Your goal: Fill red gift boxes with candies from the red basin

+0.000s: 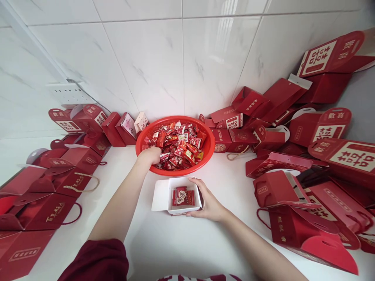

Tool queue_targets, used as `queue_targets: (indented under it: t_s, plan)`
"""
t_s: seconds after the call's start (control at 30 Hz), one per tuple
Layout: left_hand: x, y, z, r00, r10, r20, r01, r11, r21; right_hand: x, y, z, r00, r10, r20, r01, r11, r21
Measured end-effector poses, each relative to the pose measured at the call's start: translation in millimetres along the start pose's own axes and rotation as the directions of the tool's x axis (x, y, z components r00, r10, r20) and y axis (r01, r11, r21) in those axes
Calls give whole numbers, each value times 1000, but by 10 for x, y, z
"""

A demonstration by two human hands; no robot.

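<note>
My left hand (150, 156) reaches over the near left rim of a red plastic basket (209, 150) heaped with wrapped candies (178, 146). Its fingers look curled in among the wrappers, and whatever they pinch is hidden. Below the basket, my right hand (209, 203) grips the right side of a small paper box (168, 195), thumb at the near edge and fingers at the far edge. The box stands open, white inside, with its flap folded out to the left. Red candy packets (183, 196) with a pale printed label lie inside it.
Red gift boxes (73, 175) with rope handles line the left side. More red boxes (293, 187) are piled on the right, some stacked against the tiled wall (158, 58). A socket strip (68, 93) with a cable is at the back left. Everything rests on a white countertop (181, 242).
</note>
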State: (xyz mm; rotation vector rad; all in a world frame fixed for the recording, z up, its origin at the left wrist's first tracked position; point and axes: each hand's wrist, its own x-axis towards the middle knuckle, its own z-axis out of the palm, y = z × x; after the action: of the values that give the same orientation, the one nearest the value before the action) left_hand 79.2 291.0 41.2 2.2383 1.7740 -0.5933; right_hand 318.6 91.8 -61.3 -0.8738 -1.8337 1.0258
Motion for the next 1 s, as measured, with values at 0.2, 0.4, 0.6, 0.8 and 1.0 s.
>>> queue_targets:
  t_s: [0.2, 0.4, 0.6, 0.8, 1.0]
  plan:
    - [-12, -64, -38, 976, 13, -218, -54, 981, -186, -2, 6, -1, 1000, 8, 2, -8, 1000, 7]
    - [-43, -126, -41, 910, 57, -411, -256, 857, -447, -2, -3, -6, 1000, 11, -4, -11, 1000, 9]
    - [-55, -151, -1, 857, 71, -510, -427, 653, -626, -4, 9, -4, 1000, 6, -3, -6, 1000, 1]
    - [-285, -76, -22, 780, -20, -625, -532, 505, -680, -4, 13, -14, 1000, 4, -6, -4, 1000, -17]
    - [-995, 355, 88, 751, 256, -609, -660, 282, -696, -11, 14, -15, 1000, 6, -9, -6, 1000, -24]
